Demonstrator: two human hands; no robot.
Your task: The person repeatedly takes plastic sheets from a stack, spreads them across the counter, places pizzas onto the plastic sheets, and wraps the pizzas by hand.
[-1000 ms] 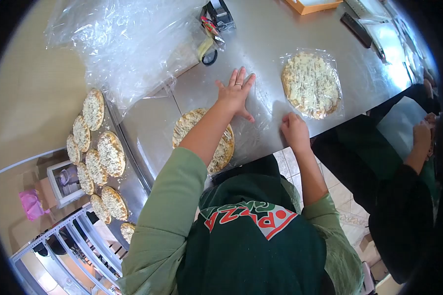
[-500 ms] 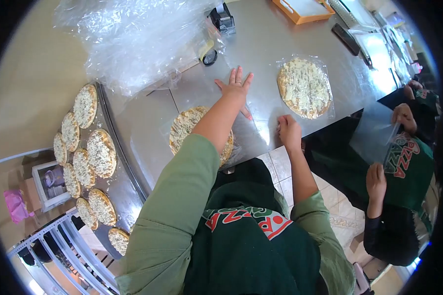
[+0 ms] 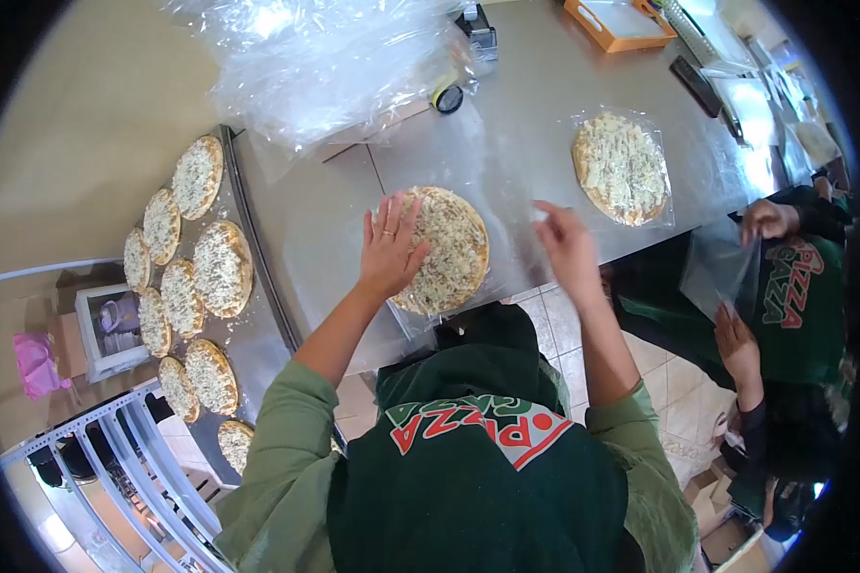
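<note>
The scene is viewed steeply downward from the person's head, with the apron (image 3: 478, 487) seen close below, the left hand (image 3: 388, 250) and right hand (image 3: 566, 250) farther out, and the table (image 3: 535, 81) stretched beyond; the corners are darkly rounded.

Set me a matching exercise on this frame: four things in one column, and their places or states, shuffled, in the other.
1. left hand
2. right hand
3. orange rectangular tray
4. heap of clear plastic

A. beyond the pale, plastic-covered pizza
B. motion-blurred, right of the uncovered, round, cheese-topped pizza
C. at the far left of the grey metal table
D. palm down on the uncovered pizza

Pairs: 1-D, 2-B, 3-A, 4-C
</note>
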